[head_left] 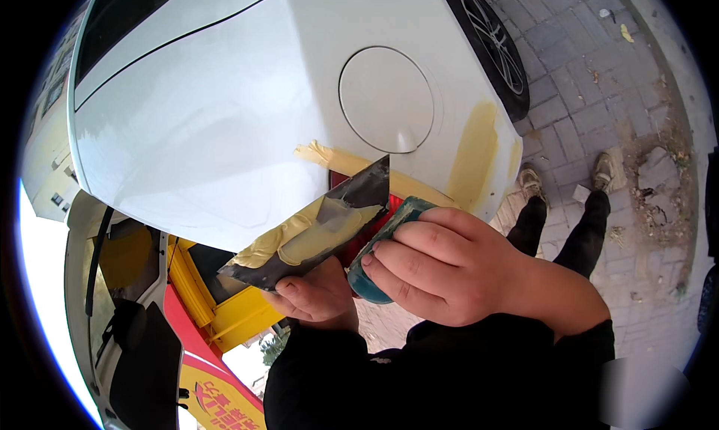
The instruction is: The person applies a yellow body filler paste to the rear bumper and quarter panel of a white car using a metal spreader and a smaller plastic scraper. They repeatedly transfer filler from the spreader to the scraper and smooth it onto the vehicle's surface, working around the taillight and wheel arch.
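Observation:
My left hand (pixel 318 291) grips the lower edge of a dark flat mixing board (pixel 372 184), which is tilted in front of the car. Thick yellow putty (pixel 277 239) is heaped and smeared across its face. Closed around a teal-green putty spreader (pixel 368 286) is my right hand (pixel 449 261), just right of the board. Behind both stands a white car's rear side panel (pixel 225 123) with a round fuel flap (pixel 386 97). A yellow putty patch (pixel 475 157) covers the panel near the wheel. Masking tape (pixel 352 163) borders the red tail light (pixel 389 209), partly hidden by the board.
The car's wheel (pixel 490 44) is at the upper right, beside grey paving (pixel 569 93). Below it, shoes (pixel 604 169) and dark trouser legs show, near a broken slab (pixel 659 168). A raised tailgate (pixel 138 355) and a yellow-and-red structure (pixel 225 318) are at the lower left.

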Available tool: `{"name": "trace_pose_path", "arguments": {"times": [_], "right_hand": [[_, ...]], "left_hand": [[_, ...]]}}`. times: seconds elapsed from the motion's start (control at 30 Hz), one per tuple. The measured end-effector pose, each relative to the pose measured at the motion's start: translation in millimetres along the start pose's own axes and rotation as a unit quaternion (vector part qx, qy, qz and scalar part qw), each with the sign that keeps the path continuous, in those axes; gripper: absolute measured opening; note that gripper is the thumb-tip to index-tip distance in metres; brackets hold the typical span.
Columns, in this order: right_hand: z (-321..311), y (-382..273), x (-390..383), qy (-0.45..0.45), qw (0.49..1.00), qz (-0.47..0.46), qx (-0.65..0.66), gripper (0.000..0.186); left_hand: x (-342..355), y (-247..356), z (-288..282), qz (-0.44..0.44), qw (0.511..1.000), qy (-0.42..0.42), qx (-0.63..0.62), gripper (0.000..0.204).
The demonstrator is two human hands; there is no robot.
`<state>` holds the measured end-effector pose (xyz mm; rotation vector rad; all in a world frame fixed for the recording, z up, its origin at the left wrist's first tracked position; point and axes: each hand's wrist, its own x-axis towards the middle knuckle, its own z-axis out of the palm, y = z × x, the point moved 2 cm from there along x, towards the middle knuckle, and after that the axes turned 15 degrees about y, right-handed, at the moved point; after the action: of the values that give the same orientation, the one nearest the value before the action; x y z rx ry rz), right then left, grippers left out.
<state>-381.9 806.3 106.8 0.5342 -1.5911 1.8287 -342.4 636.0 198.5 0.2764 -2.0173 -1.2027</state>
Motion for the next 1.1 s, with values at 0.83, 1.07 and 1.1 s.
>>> {"name": "trace_pose_path", "arguments": {"times": [0.83, 1.07, 1.1], "right_hand": [[1, 104, -151, 0.008, 0.889, 0.449, -0.094, 0.017], [-17, 193, -147, 0.077, 0.873, 0.445, -0.186, 0.017], [-15, 201, -147, 0.081, 0.871, 0.441, -0.198, 0.017]], "left_hand": [[14, -18, 3, 0.205, 0.96, 0.018, -0.19, 0.042], [17, -20, 5, 0.216, 0.958, -0.004, -0.188, 0.043], [17, -19, 4, 0.213, 0.957, -0.009, -0.194, 0.043]]}}
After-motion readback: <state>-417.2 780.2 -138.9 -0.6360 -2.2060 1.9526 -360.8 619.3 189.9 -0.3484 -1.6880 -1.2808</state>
